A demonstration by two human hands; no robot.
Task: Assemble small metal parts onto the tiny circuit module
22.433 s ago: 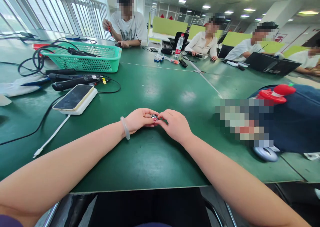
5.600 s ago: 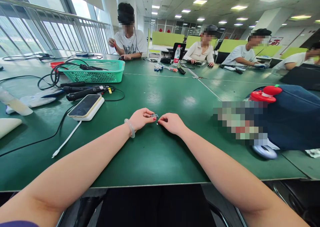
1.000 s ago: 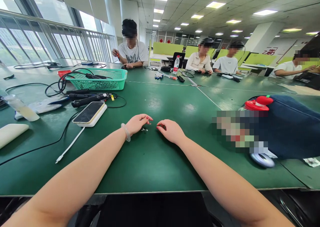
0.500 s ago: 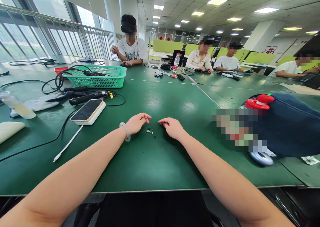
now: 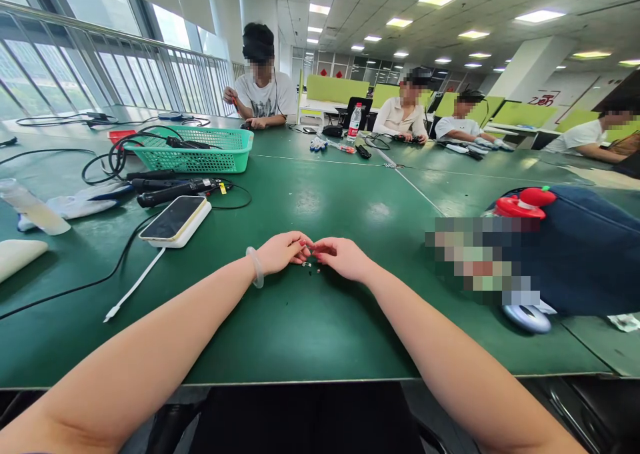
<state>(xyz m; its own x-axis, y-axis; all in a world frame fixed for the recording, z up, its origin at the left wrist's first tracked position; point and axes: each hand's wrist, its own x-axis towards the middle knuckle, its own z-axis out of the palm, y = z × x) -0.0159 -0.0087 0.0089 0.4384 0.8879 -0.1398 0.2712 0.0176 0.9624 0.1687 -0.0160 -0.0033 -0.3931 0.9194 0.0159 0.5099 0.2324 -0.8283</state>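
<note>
Over the green tabletop, my left hand and my right hand meet with their fingertips close together or touching. The fingers of both are bent and pinched; what lies between them, if anything, is too small and hidden to make out. A tiny silvery metal piece shows right under my left fingertips, and I cannot tell if they grip it. Below it lies a small black speck, and a tiny reddish bit shows under my right fingers. A pale translucent bangle circles my left wrist.
At left are a phone on a white block, a white cable, black handheld tools, a glove and a green basket. A dark blue bag stands at right. People sit across the table, beyond a bottle.
My hands have come together from a gap, the left moving right and slightly down. The metal piece has shifted a little right and is partly covered by fingers.
</note>
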